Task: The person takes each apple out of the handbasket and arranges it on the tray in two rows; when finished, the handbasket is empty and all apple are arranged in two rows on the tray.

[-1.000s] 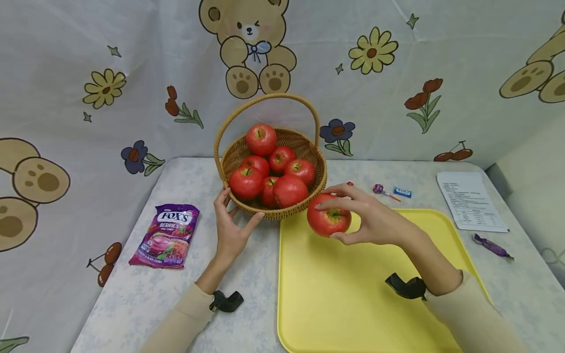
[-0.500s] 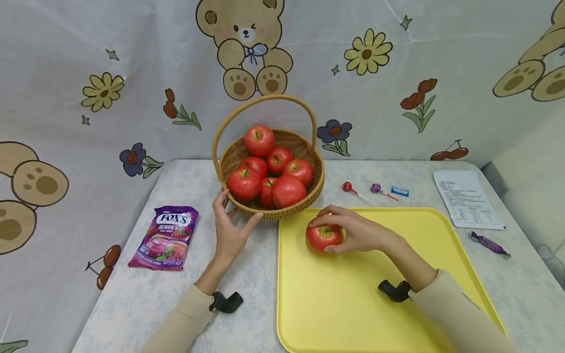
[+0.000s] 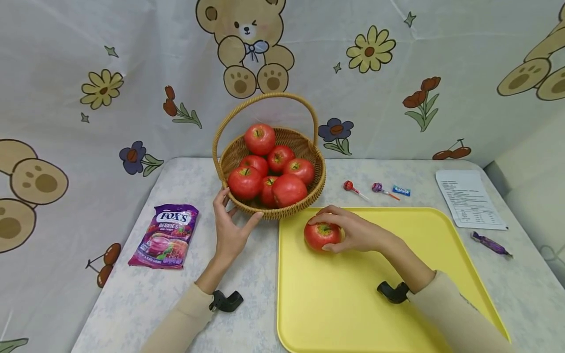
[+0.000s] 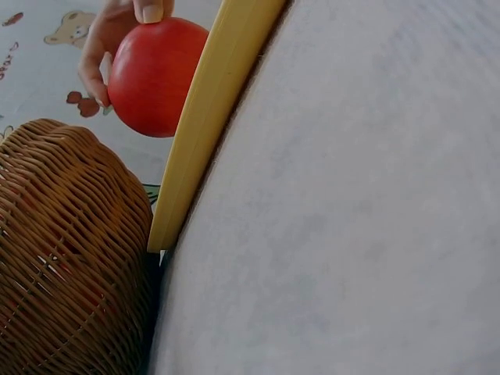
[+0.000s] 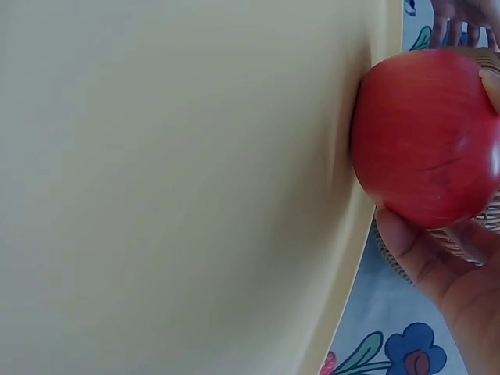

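Note:
A red apple (image 3: 322,236) is in the grip of my right hand (image 3: 359,230), at the far left corner of the yellow tray (image 3: 353,304). Fingers lie over its top and the thumb is at its near side. In the right wrist view the apple (image 5: 426,137) sits right at the tray's edge. My left hand (image 3: 231,235) touches the lower left of a wicker basket (image 3: 289,212), thumb and fingers spread along its outside; some fingertips are hidden behind the rim. Several apples (image 3: 289,190) fill the basket, which leans toward me.
A purple candy bag (image 3: 165,236) lies left of the left hand. Behind the tray are a red lollipop (image 3: 348,186), a purple lollipop (image 3: 377,187) and a small blue candy (image 3: 401,190). A printed sheet (image 3: 470,200) and a purple wrapped candy (image 3: 491,244) lie at the right.
My right hand has carried the apple from beside the basket's rim down toward the tray corner, uncovering the red lollipop. It is almost still over the last half second. The left hand keeps its place.

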### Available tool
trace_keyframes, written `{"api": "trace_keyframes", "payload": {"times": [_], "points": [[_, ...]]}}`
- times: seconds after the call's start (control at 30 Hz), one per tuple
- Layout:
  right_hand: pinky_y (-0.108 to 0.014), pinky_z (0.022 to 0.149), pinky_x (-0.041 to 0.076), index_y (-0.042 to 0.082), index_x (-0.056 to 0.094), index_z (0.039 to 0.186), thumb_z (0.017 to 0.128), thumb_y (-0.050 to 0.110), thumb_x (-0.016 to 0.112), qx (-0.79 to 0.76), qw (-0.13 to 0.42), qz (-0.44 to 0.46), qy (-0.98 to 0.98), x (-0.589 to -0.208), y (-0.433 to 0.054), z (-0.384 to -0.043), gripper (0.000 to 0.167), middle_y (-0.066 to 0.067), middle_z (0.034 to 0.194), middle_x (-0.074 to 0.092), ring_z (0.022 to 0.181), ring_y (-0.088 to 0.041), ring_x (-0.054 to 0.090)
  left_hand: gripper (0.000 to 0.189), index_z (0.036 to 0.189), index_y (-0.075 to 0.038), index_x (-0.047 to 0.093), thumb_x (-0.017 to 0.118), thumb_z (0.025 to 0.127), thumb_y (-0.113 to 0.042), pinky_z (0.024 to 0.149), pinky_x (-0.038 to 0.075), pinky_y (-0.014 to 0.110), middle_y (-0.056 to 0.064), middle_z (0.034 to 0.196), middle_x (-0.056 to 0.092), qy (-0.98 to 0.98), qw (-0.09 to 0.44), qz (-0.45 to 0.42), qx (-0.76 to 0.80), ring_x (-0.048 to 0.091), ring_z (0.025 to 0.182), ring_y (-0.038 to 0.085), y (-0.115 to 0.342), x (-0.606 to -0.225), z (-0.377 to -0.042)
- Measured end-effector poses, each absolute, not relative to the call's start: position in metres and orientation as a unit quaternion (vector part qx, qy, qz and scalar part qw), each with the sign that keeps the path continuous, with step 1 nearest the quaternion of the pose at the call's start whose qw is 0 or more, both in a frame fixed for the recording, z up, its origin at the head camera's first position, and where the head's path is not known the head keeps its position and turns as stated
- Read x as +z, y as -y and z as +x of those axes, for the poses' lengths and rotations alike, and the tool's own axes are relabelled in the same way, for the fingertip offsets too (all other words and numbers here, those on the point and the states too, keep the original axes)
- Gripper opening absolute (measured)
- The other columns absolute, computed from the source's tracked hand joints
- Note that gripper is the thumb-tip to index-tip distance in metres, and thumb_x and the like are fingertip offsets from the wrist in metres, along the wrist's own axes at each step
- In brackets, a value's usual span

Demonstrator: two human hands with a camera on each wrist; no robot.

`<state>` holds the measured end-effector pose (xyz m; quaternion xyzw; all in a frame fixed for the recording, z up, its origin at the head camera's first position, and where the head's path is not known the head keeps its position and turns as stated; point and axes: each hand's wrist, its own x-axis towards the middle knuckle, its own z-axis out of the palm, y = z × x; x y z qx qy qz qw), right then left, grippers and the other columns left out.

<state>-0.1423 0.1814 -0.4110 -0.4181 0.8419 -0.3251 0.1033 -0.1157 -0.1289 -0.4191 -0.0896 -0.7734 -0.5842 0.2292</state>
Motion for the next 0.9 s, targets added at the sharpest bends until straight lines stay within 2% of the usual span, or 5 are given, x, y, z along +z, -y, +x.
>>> {"api": "trace_keyframes", "payload": {"times": [0.2,0.43,0.63,0.77,0.9], "points": [[-0.036,0.094,0.053,0.019,0.057,0.132,0.084,0.025,0.078,-0.334,0.098,-0.417,-0.840,-0.413,-0.183,-0.142,0.053,0.003,0.131,0.055,0.116,-0.014,0.054,0.085,0.141,0.009,0.024,0.079,0.078,-0.003,0.101,0.042,0.058,0.027,0.153,0.022,0.772,0.234,-0.093,-0.584,0.030,0.140,0.041,0.129,-0.419,-0.116],[-0.037,0.094,0.053,0.021,0.055,0.134,0.086,0.029,0.076,-0.336,0.111,-0.401,-0.845,-0.416,-0.184,-0.141,0.053,0.002,0.133,0.052,0.117,-0.015,0.054,0.084,0.141,0.009,0.024,0.078,0.079,-0.003,0.102,0.042,0.058,0.027,0.153,0.021,0.771,0.228,-0.091,-0.588,0.029,0.141,0.041,0.129,-0.419,-0.115],[-0.044,0.095,0.052,0.023,0.052,0.137,0.087,0.031,0.076,-0.311,0.119,-0.381,-0.862,-0.409,-0.182,-0.138,0.057,-0.008,0.141,0.045,0.122,-0.024,0.053,0.083,0.140,0.009,0.024,0.079,0.079,-0.004,0.102,0.041,0.059,0.028,0.152,0.021,0.767,0.229,-0.095,-0.591,0.029,0.140,0.041,0.131,-0.420,-0.117],[-0.047,0.097,0.051,0.022,0.051,0.139,0.088,0.032,0.074,-0.288,0.100,-0.384,-0.872,-0.395,-0.182,-0.136,0.057,-0.011,0.145,0.043,0.125,-0.029,0.053,0.083,0.139,0.009,0.025,0.079,0.078,-0.004,0.101,0.041,0.058,0.028,0.152,0.020,0.769,0.228,-0.091,-0.590,0.029,0.140,0.040,0.131,-0.421,-0.117],[-0.046,0.101,0.048,0.019,0.053,0.138,0.089,0.028,0.073,-0.291,0.054,-0.409,-0.863,-0.369,-0.180,-0.139,0.053,-0.004,0.140,0.051,0.128,-0.023,0.051,0.082,0.139,0.009,0.025,0.079,0.078,-0.002,0.101,0.042,0.058,0.028,0.151,0.021,0.771,0.228,-0.091,-0.588,0.030,0.139,0.040,0.131,-0.420,-0.117]]}}
